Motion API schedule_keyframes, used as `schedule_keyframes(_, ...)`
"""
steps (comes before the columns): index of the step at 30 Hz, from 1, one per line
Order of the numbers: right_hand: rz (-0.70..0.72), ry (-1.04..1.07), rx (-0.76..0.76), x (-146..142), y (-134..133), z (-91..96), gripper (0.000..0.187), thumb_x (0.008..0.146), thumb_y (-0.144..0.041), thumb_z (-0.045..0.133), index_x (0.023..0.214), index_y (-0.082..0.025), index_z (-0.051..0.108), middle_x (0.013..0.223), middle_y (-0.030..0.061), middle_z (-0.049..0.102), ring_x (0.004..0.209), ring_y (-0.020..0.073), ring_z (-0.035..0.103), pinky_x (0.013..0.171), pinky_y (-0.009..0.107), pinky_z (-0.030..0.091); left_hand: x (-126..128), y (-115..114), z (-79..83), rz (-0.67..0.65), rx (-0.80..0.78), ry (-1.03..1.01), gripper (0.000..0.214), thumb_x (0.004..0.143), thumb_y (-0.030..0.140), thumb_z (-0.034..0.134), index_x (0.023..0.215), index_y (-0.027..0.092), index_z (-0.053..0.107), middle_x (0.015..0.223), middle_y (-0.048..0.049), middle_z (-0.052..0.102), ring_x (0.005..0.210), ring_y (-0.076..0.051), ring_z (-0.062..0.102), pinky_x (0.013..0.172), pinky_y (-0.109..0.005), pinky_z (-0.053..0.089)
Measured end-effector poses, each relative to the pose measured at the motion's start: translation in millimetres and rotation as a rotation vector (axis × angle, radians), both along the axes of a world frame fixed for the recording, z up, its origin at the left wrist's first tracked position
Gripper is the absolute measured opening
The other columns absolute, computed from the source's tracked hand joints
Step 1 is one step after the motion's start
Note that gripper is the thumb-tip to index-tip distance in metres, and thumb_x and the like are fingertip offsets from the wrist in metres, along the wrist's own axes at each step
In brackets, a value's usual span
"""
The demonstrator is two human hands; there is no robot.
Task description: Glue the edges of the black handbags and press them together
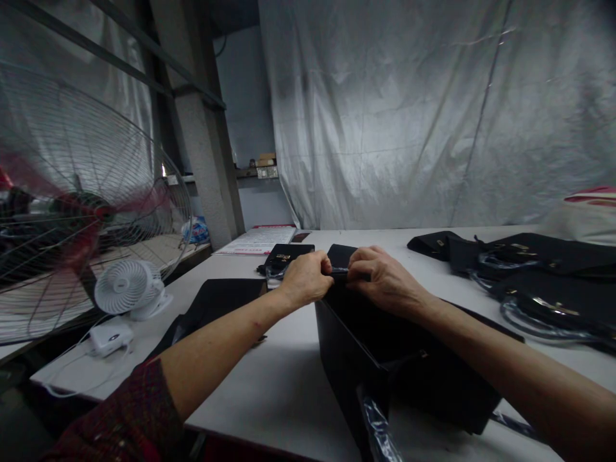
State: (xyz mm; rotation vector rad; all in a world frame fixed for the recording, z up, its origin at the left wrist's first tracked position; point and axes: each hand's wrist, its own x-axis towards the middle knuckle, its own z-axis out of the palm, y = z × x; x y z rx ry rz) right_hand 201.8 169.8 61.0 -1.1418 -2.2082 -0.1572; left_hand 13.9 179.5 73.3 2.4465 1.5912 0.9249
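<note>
A black handbag (344,350) stands with its open top towards me, plastic-wrapped handles hanging at its near side. At its far rim, my left hand (308,276) pinches the edge between thumb and fingers. My right hand (380,279) grips the same rim just to the right, fingers curled over it. Between the hands runs a short strip of the rim. Behind them lies another black bag (283,253) with a gold-coloured clasp and a wrapped handle. The inside of the bag I hold is too dark to make out.
Several black bags (558,282) with wrapped handles lie on the white table (283,385) at right. Black pieces (226,301) lie at left, near a small white fan (128,285) and a white box with a cable (110,337). A large caged fan (96,205) stands further left.
</note>
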Motion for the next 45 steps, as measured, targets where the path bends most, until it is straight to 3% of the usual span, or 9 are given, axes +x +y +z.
schedule_keyframes(6,-0.087,0.044,0.007,0.1,3.8,-1.8,0.009,0.075,-0.017,0.068,0.069,-0.021,0.062,0.088,0.0028,0.061,0.09,0.0213,0.052,0.079,0.034,0.043,-1.6,1.6,-1.0,-0.097,-0.061,-0.057,0.024,0.069,0.021,0.065,0.091,0.023,0.073,0.09,-0.0001,0.073,0.086,-0.017,0.065,0.074,-0.025,0.047)
schedule_keyframes(15,-0.097,0.045,0.037,-2.2,-0.7,0.0,0.012,0.072,-0.012,0.066,0.072,-0.02,0.058,0.088,0.0029,0.059,0.092,0.0218,0.051,0.078,0.034,0.042,-0.4,8.2,-2.8,-0.158,-0.082,-0.063,0.022,0.07,0.029,0.068,0.09,0.022,0.075,0.088,-0.0005,0.074,0.083,-0.017,0.065,0.072,-0.025,0.047)
schedule_keyframes(23,0.117,0.017,0.118,-3.2,3.2,-4.3,0.02,0.077,-0.008,0.062,0.086,-0.024,0.069,0.097,0.0042,0.059,0.097,0.0218,0.049,0.087,0.036,0.043,-0.7,7.6,-2.8,-0.16,-0.113,-0.063,0.022,0.07,0.025,0.063,0.09,0.021,0.074,0.088,-0.0013,0.073,0.08,-0.017,0.064,0.067,-0.023,0.047)
schedule_keyframes(31,0.086,0.03,0.094,-3.5,8.8,-5.2,0.013,0.076,-0.01,0.065,0.074,-0.022,0.069,0.096,0.0049,0.062,0.098,0.0226,0.05,0.087,0.039,0.046,-1.5,12.4,-7.8,-0.181,-0.096,-0.091,0.025,0.07,0.022,0.065,0.092,0.022,0.074,0.094,-0.0016,0.073,0.086,-0.016,0.065,0.074,-0.023,0.049)
schedule_keyframes(45,0.03,0.084,0.089,-8.8,3.8,-1.0,0.019,0.071,-0.005,0.063,0.059,-0.02,0.063,0.088,0.0058,0.064,0.094,0.0233,0.05,0.086,0.039,0.046,0.2,7.9,2.7,-0.216,-0.015,0.01,0.017,0.075,0.028,0.065,0.087,0.023,0.076,0.082,0.0022,0.073,0.079,-0.015,0.064,0.072,-0.023,0.045)
